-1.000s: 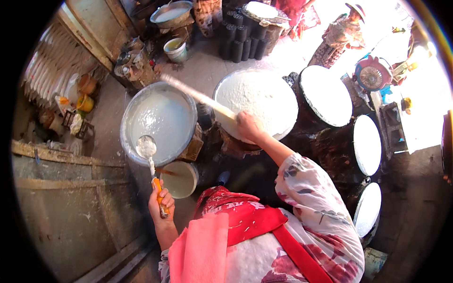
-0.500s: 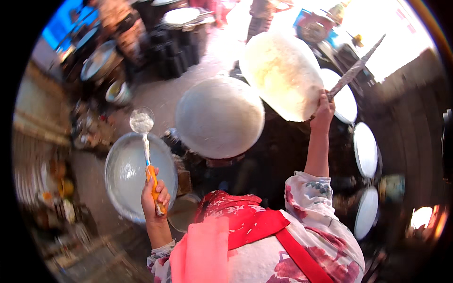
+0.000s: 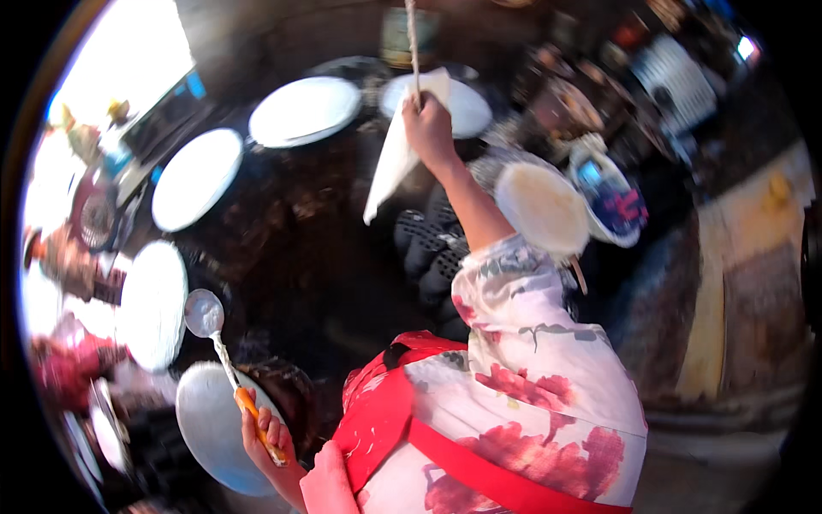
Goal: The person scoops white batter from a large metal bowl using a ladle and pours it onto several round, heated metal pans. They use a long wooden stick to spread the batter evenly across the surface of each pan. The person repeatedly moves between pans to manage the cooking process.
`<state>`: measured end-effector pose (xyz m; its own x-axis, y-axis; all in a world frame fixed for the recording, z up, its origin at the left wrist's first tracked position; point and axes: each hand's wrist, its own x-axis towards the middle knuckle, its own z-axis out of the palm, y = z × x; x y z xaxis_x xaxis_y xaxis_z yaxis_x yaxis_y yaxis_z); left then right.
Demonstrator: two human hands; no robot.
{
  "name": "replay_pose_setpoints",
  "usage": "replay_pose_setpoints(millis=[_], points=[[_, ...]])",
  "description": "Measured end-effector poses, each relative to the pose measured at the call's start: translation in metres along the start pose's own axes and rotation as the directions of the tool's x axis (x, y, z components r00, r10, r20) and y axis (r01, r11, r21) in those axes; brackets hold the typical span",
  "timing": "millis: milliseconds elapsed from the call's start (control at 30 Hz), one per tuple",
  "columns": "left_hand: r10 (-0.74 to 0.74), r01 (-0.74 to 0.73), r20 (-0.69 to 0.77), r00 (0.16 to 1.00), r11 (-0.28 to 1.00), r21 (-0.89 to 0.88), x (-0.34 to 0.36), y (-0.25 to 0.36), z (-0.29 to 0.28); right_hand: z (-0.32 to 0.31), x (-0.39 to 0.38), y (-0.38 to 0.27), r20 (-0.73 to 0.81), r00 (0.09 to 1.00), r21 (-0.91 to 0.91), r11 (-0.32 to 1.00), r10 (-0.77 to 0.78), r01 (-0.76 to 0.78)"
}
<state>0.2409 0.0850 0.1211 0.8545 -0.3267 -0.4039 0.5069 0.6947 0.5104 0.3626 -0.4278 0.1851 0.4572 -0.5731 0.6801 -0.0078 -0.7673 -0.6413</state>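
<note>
My left hand [image 3: 270, 439] is closed around the orange handle of a ladle [image 3: 224, 355]. The ladle's round bowl is coated with white batter, and batter streaks its shaft. Below the ladle is a round pale griddle or cover [image 3: 214, 411], partly behind my left hand. My right arm reaches far forward. In my right hand [image 3: 428, 128] are a thin rough stick [image 3: 413, 38] and a pale flat sheet [image 3: 394, 171], seen nearly edge-on and hanging below the fist. Behind them lies a white round disc [image 3: 469, 110], partly hidden.
More white discs [image 3: 306, 111] curve around the dark middle and left. Perforated black briquettes [image 3: 419, 244] are stacked below my right forearm. Right of it stand a pale round surface [image 3: 542, 210] and a tub [image 3: 608, 193] holding blue and purple items. Boards [image 3: 715, 283] lie at right.
My view has swung to the right, and the batter basin has left it. The pale sheet, earlier broad and round, now appears narrow. Both hands keep their holds.
</note>
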Motion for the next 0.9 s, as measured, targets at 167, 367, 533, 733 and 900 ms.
replay_pose_setpoints(millis=[167,367,533,733,900], points=[[-0.187,0.167,0.123,0.975,0.973,0.157,-0.003,0.001,0.026,-0.195,-0.002,0.038,-0.497,0.867,-0.081,0.992,0.041,-0.093],[-0.303,0.252,0.175,0.937,0.931,0.264,0.021,-0.011,0.059,-0.343,-0.096,0.163,-0.82,0.426,0.265,0.913,0.382,-0.308],[-0.37,0.323,0.113,0.922,0.897,0.301,0.036,-0.032,0.11,-0.353,-0.209,0.246,-0.773,-0.015,0.448,0.529,0.634,-0.721],[-0.482,0.451,0.102,0.87,0.863,0.227,0.068,-0.054,0.131,-0.359,-0.263,0.287,-0.803,0.097,0.233,0.46,0.588,-0.857],[-0.507,0.493,0.133,0.852,0.861,0.124,0.077,-0.077,0.136,-0.388,-0.229,0.264,-0.829,0.3,-0.289,0.097,0.471,-0.952]])
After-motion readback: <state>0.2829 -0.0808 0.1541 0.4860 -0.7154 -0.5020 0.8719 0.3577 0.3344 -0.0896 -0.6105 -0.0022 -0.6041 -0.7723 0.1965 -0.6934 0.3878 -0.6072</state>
